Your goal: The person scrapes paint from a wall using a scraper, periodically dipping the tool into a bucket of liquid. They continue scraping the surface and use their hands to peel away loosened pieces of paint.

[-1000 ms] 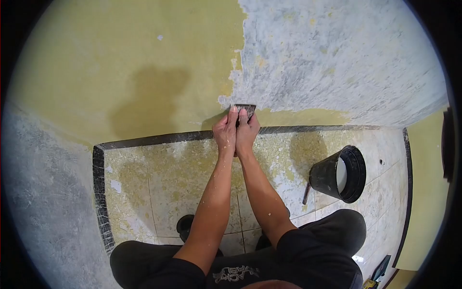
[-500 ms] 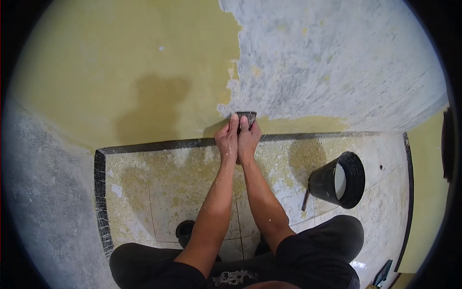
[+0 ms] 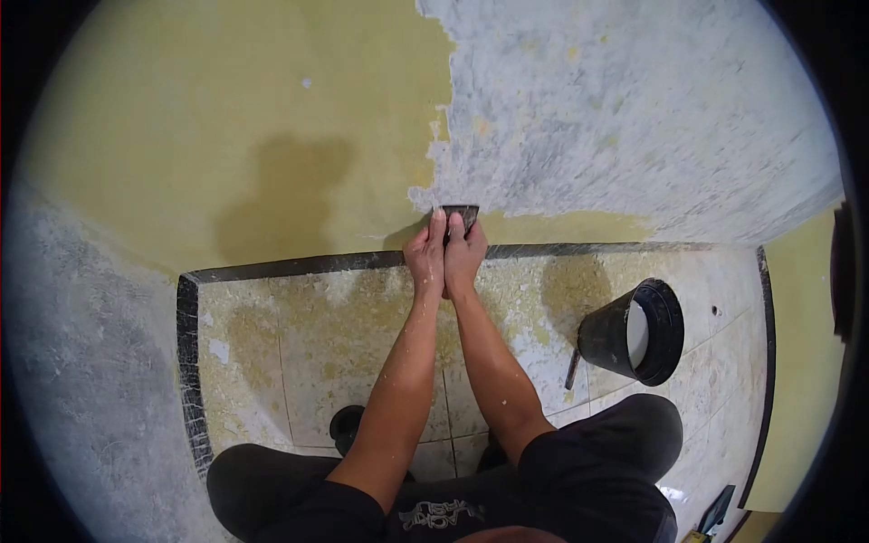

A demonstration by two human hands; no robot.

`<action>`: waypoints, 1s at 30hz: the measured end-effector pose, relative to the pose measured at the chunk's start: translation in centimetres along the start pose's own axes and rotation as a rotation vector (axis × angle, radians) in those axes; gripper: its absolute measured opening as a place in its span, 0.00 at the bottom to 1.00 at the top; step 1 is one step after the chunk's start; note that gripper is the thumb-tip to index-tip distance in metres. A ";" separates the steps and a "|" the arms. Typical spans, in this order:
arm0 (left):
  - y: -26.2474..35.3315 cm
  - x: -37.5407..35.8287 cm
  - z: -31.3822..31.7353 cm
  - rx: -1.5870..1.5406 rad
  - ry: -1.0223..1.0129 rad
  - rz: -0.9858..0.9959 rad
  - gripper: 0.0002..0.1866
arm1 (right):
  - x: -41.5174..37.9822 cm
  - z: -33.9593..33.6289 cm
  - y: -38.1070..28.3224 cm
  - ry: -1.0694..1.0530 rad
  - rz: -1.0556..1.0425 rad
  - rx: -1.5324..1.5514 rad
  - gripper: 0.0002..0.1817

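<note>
Both of my hands grip one scraper point(image 3: 462, 213), its dark blade pressed flat against the wall low down, just above the black skirting point(image 3: 299, 265). My left hand point(image 3: 425, 255) and my right hand point(image 3: 466, 253) sit side by side on the handle, fingers stretched up onto the blade. The blade rests at the ragged border between yellow paint point(image 3: 226, 136) on the left and bare grey-white scraped wall point(image 3: 634, 118) on the right. A thin strip of yellow paint point(image 3: 561, 226) runs along the wall to the right of the blade.
A black bucket point(image 3: 634, 330) holding something white lies tilted on the tiled floor at the right, a dark tool point(image 3: 573, 369) leaning beside it. Paint flakes cover the tiles point(image 3: 317, 335). My knees in dark trousers point(image 3: 597, 462) fill the bottom. Scraped wall point(image 3: 81, 344) closes the left.
My hands and the scraper have shifted slightly up along the paint edge after dipping a little lower half a second ago. The bucket and floor stay as they were.
</note>
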State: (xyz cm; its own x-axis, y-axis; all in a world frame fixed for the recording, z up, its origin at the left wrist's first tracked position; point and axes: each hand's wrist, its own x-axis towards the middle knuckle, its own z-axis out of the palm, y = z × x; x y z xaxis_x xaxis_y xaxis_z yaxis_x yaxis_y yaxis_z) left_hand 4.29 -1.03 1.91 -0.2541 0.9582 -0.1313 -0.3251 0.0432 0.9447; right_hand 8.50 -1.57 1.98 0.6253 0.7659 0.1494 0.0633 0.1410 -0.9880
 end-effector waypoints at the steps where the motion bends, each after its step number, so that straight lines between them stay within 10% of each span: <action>1: 0.2 0.3 0.9 -0.020 0.052 0.066 0.20 | 0.6 0.4 -0.4 0.027 0.001 0.023 0.11; 30: 2.2 0.4 2.8 -0.162 -0.108 0.011 0.20 | 2.4 -0.7 -3.3 -0.029 0.011 0.159 0.11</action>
State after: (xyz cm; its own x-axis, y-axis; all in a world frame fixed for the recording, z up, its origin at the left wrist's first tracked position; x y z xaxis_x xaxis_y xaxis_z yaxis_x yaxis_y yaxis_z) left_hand 5.99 0.24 4.73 -0.1620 0.9836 -0.0798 -0.4672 -0.0053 0.8841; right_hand 10.35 -0.59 5.57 0.6024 0.7855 0.1419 -0.0689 0.2283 -0.9712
